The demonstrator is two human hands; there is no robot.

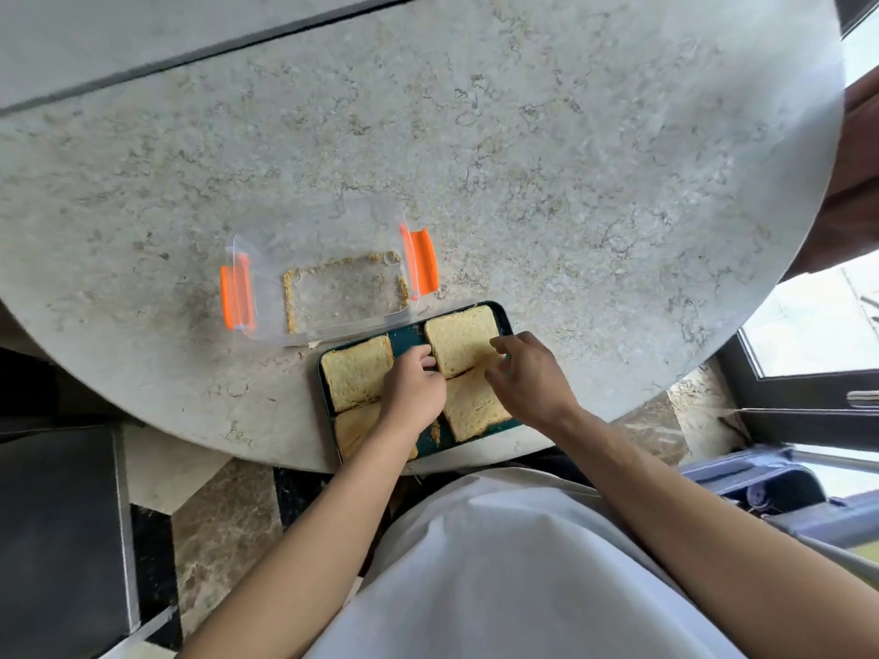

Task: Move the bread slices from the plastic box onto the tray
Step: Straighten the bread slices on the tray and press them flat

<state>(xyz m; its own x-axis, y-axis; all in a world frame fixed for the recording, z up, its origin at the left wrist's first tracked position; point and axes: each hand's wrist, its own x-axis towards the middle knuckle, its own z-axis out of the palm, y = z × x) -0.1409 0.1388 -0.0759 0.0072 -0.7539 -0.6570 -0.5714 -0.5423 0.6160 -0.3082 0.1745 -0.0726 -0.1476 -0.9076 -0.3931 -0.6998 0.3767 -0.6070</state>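
A dark green tray point(404, 341) sits at the table's near edge with several bread slices on it. One slice point(357, 377) lies far left, another point(463, 344) far right, one point(473, 409) near right, and one point(354, 428) near left, partly under my arm. My left hand point(414, 387) rests over the tray's middle, fingertips at the left edge of the far right slice. My right hand point(528, 375) touches that slice's right side with fingers spread. The clear plastic box point(328, 287) with orange clips holds only crumbs.
The round marble table point(475, 159) stretches far beyond the box. Loose crumbs point(435, 432) lie on the tray's near middle. A dark chair or cabinet point(62, 539) is at lower left and a window frame point(808, 387) at right.
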